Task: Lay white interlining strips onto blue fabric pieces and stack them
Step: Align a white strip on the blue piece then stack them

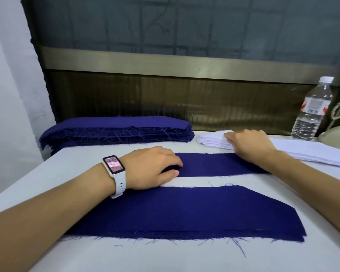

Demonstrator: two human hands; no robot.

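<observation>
A dark blue fabric piece (185, 213) is lying flat on the white desk (243, 258) closest to the camera, its near edge fraying into loose threads and its right end cut at a slant. The person's left forearm is crossing over the left end of this piece. Just beyond it, with a narrow band of bare desk showing between them, a second blue fabric piece (214, 165) is stretching across the surface.

The left-hand grip (151, 167), with a white smartwatch (114, 167) strapped at the wrist, is resting palm down on the left end of that second piece, fingers relaxed and pressing on the cloth, closing round nothing.

Farther back and to the right, the right-hand grip (249, 144) is sitting on the left end of a pile of white interlining strips (312, 154), which is running off toward the right edge of the picture. Its fingers are bending down onto the top of the pile with the thumb hidden, so whether it is pinching a strip or only touching cannot be told.

At the back left, a thick stack of blue pieces (116, 130) is standing against the wall panel, just beside the white pile. A clear water bottle (312, 108) is standing upright at the back right.
</observation>
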